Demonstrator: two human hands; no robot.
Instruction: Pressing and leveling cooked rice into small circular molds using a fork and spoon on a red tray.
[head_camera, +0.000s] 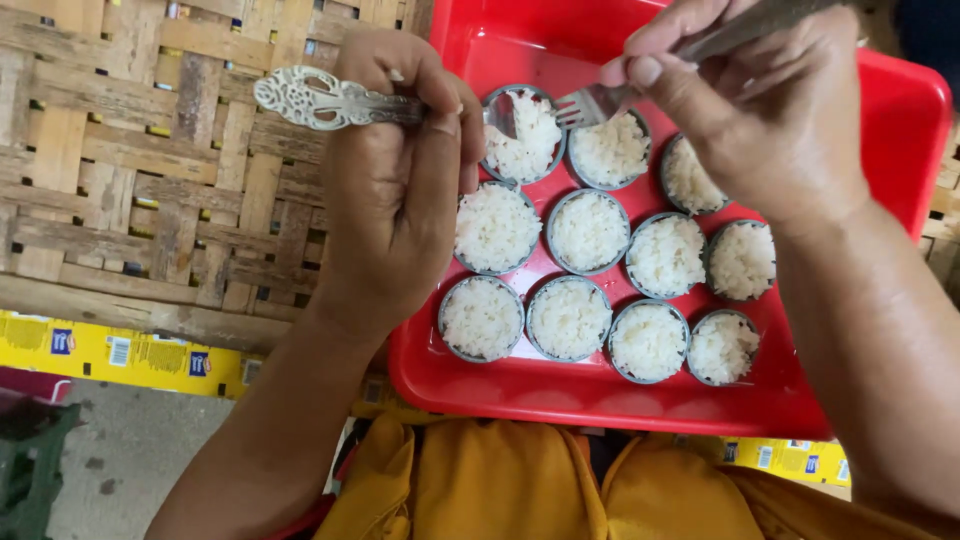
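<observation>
A red plastic tray (560, 395) holds several small round metal cups filled with white rice (589, 231). My left hand (395, 190) grips a silver spoon with an ornate handle (310, 99); its bowl lies over the top-left rice cup (522, 137). My right hand (765, 110) holds a metal fork (588, 104), its tines at the edge between the top-left cup and the one beside it (610, 150). Both hands hover over the tray's far row.
The tray rests on a woven bamboo surface (150, 190). A yellow printed strip (120, 355) runs along its near edge. Orange cloth (520, 485) covers my lap below the tray. Grey floor and a dark green crate (30, 470) show at lower left.
</observation>
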